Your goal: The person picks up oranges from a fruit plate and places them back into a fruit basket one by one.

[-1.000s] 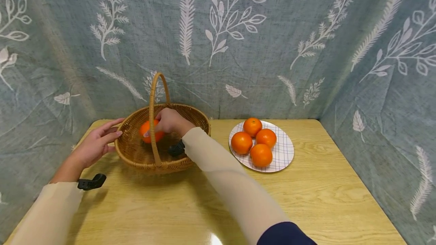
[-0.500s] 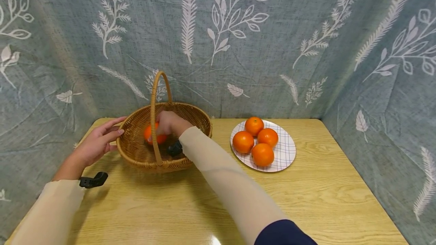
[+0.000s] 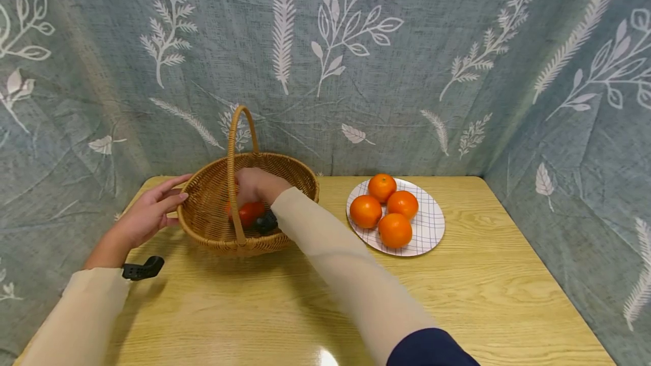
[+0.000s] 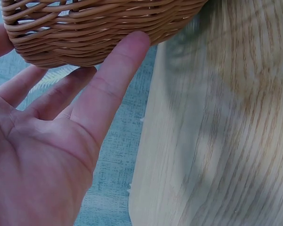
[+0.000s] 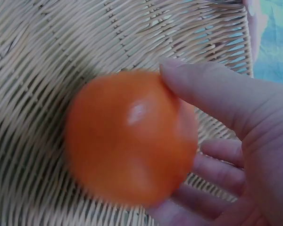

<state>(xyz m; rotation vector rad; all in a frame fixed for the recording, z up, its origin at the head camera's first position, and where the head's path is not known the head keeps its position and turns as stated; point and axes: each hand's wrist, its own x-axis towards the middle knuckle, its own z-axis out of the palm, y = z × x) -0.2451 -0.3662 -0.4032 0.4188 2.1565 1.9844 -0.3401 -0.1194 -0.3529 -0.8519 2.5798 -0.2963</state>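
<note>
In the head view, a wicker basket (image 3: 208, 236) with an arched handle stands at the table's back left. My left hand (image 3: 152, 210) touches the basket's left side with extended fingers. In the left wrist view, a fingertip of the left hand (image 4: 52, 127) rests against the woven wall. My right hand (image 3: 256, 185) reaches inside the basket, beyond the handle. A shiny orange (image 3: 249, 214) lies below it, partly hidden by the handle. The right wrist view shows the blurred orange (image 5: 129, 141) beside the loosely spread thumb and fingers of the right hand (image 5: 236, 136).
A checked plate (image 3: 429, 225) with several oranges (image 3: 395, 230) stands right of the basket on the wooden table (image 3: 483, 281). A leaf-patterned cloth (image 3: 305, 72) hangs behind and at both sides. A black wrist device (image 3: 144, 269) sticks out from the left wrist.
The orange in the basket has moved right and toward the front, from my right hand's grasp to below the hand, whose grip has loosened. The left hand stays at the basket's side.
</note>
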